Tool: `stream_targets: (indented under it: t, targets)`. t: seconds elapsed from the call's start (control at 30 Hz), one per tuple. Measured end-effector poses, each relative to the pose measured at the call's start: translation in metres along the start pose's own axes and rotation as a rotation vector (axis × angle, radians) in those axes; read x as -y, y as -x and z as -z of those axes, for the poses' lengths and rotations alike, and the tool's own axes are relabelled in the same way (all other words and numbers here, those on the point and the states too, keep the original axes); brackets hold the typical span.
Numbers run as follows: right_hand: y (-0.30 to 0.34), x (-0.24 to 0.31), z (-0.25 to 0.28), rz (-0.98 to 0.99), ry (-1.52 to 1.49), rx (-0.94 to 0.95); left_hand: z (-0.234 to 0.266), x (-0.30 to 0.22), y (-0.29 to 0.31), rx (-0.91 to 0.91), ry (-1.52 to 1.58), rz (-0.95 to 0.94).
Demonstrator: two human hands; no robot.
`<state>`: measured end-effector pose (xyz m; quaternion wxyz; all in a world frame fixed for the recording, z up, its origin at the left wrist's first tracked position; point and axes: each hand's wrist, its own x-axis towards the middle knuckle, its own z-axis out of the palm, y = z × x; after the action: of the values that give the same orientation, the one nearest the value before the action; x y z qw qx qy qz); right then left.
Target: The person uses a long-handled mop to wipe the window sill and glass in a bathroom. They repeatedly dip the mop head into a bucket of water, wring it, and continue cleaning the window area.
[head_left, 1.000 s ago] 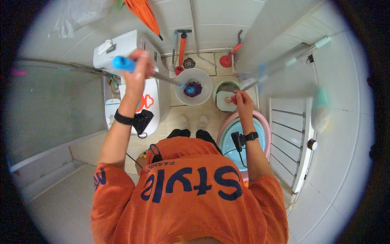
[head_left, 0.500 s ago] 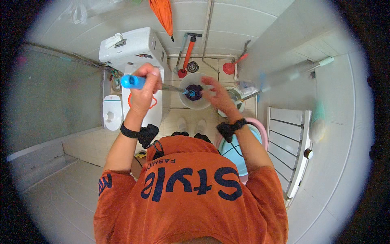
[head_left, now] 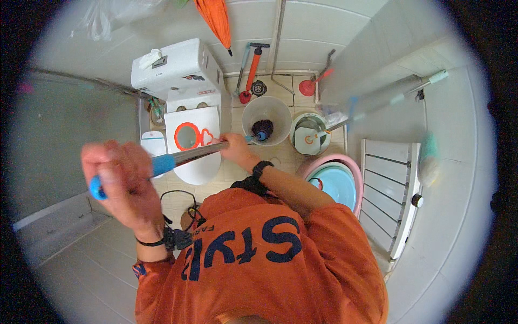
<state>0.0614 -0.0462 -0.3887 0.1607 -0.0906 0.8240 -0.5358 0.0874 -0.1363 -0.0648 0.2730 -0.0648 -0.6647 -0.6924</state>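
A mop [head_left: 197, 153] with a metal pole and a blue grip slants across the view, its dark, shaggy head [head_left: 260, 127] inside a pale bucket [head_left: 280, 116]. Near its upper end, my left hand [head_left: 121, 178] is closed round the blue grip, slightly smeared by motion. My right hand [head_left: 236, 150] is wrapped round the pole lower down, close to the bucket's near left side. A toilet lid [head_left: 204, 119] bearing an orange-rimmed round mirror [head_left: 187, 136] lies beyond the pole.
Right of the bucket is a second round bucket [head_left: 295, 129] with another mop [head_left: 345, 123] leaning from it. Pink and blue basins [head_left: 345, 186] sit nearer, beside a white slatted rack [head_left: 386, 173]. A red-handled pump [head_left: 253, 70] and plunger [head_left: 306, 88] stand against the far wall.
My left hand came nearer and leftward with the mop's grip, tilting the pole. My right hand, open beside the bucket before, has moved left and taken hold of the pole.
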Motion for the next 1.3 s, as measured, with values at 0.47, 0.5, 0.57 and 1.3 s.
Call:
stream_targets:
  t: [0.47,0.5,0.57,1.3]
  targets:
    - [0.019,-0.027,0.036,-0.076,0.007,-0.297,-0.001,0.012,0.013,0.335,0.129,0.151]
    - [0.017,-0.021,0.033,0.019,-0.047,-0.333,0.000,0.009,0.006,0.294,0.136,0.149]
    - [0.014,-0.008,0.025,0.092,-0.127,-0.313,-0.001,0.001,-0.009,0.420,0.133,0.110]
    - [-0.020,-0.024,0.016,0.084,-0.070,-0.145,0.023,0.068,-0.034,0.010,0.033,0.262]
